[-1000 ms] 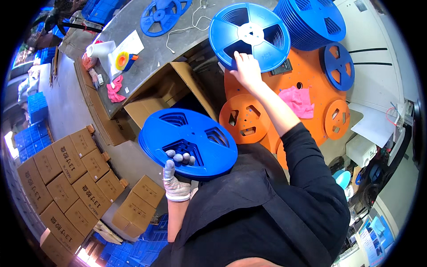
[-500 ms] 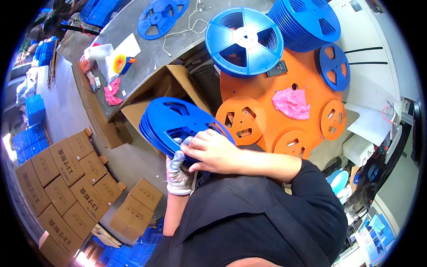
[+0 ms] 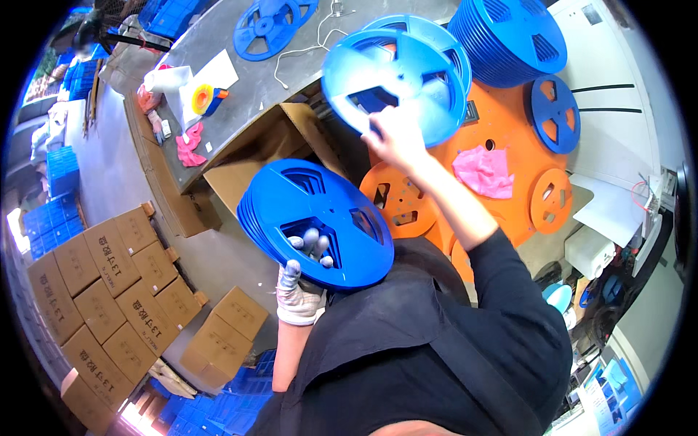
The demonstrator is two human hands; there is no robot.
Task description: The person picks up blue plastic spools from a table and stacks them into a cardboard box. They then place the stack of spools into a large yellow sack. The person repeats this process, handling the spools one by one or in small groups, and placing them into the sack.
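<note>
A stack of blue plastic reels (image 3: 336,211) is tilted in front of my body. My left hand (image 3: 299,280), in a pale glove, grips it from below, the fingertips curling up through a cut-out of the top reel. My bare right hand (image 3: 398,138) is at the near edge of another blue reel (image 3: 429,80), its fingers closed on the rim by a cut-out. That reel is lifted and tilted, off-centre over the stack of blue reels (image 3: 459,62) behind it. The orange round table (image 3: 502,123) lies beneath.
On the orange table lie a pink cloth (image 3: 484,173), orange discs (image 3: 550,200), a tall blue reel stack (image 3: 509,43) and a single blue reel (image 3: 554,114). An open cardboard box (image 3: 273,149) stands by the grey table (image 3: 218,36). Stacked cartons (image 3: 116,298) fill the lower left.
My right hand has moved from the held stack up to the reels on the orange table, and one reel there has shifted and tilted. My left hand still holds its stack.
</note>
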